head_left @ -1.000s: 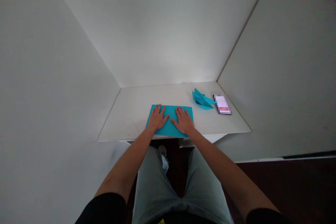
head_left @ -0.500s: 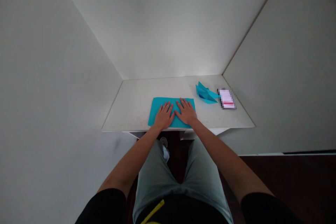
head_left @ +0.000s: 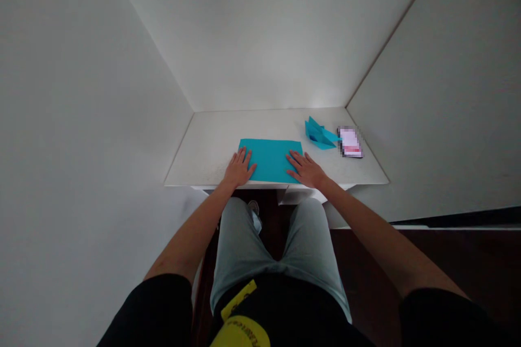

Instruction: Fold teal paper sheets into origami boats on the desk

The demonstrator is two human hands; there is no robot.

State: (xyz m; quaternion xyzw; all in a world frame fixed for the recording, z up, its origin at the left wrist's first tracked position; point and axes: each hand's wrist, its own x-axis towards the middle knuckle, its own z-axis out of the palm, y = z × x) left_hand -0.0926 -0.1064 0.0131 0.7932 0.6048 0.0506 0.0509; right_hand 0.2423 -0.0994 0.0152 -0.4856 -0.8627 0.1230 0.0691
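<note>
A folded blue sheet of paper (head_left: 271,159) lies flat near the front edge of a small white table (head_left: 211,141). My left hand (head_left: 239,168) rests flat on the sheet's near left corner, fingers spread, holding nothing. My right hand (head_left: 306,168) lies flat on the near right corner, fingers stretched out as well. The middle of the sheet shows bare between the two hands.
A finished blue paper model (head_left: 319,134) sits at the table's back right, next to a phone (head_left: 350,142). White walls close in the table on the left, back and right. My legs are below the front edge.
Both hands have slid apart from the middle of the sheet to its near corners. The view has also shifted slightly.
</note>
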